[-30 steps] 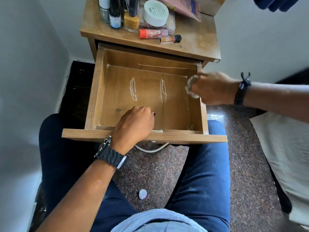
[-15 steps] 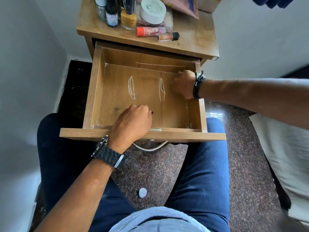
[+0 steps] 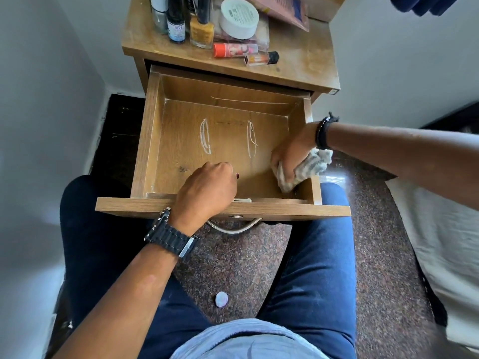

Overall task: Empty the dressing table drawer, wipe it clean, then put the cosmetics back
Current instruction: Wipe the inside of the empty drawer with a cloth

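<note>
The wooden drawer (image 3: 151,141) stands pulled out over my knees, with nothing inside but white scratch marks on its bottom. My right hand (image 3: 291,154) grips a crumpled grey-white cloth (image 3: 304,168) and presses it into the drawer's near right corner. My left hand (image 3: 207,191) curls over the drawer's front panel near the middle. On the table top (image 3: 298,66) stand the cosmetics: nail polish bottles (image 3: 201,28), a white cream jar (image 3: 239,18), an orange tube (image 3: 234,50) and a small lipstick (image 3: 261,58).
A metal handle (image 3: 233,229) hangs under the drawer front. A small pale round object (image 3: 221,299) lies on the speckled floor between my legs. White walls close in on the left and behind. A bed with a light sheet (image 3: 440,242) is on the right.
My right hand has moved with the cloth from the drawer's far right side down to the near right corner. My left hand stays on the front panel.
</note>
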A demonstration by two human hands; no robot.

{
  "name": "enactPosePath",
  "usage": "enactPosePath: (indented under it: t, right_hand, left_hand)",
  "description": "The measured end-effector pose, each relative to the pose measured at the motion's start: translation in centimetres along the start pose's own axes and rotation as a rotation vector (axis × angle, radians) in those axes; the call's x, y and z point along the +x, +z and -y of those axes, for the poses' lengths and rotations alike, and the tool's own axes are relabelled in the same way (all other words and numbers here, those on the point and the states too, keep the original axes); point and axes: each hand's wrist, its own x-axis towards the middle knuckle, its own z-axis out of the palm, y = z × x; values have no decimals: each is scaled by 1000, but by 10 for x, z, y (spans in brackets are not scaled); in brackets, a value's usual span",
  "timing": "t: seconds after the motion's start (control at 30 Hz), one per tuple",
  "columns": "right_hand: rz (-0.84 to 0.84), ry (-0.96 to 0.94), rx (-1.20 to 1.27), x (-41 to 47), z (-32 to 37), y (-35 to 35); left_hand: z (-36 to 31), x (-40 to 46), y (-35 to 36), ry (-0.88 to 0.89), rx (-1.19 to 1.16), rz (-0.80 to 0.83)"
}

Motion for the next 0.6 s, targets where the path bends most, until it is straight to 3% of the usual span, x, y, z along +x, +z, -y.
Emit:
enactPosePath:
  t: [0.07, 0.17, 0.23, 0.4, 0.6]
  right_hand:
    - [-245, 51, 116, 1, -13, -11]
    - [-584, 216, -264, 9, -18, -20]
    - [-686, 289, -489, 14, -12, -20]
    - [-509, 234, -650, 25, 3, 0]
    - [-156, -33, -308, -4, 15, 34]
  left_hand:
    - [0, 1, 0, -1, 0, 3]
    - [-1, 2, 2, -4, 3, 18]
    - [0, 2, 3, -9, 0, 14]
    - [2, 2, 2, -15, 5, -19]
    - [-1, -1, 1, -20, 13, -18]
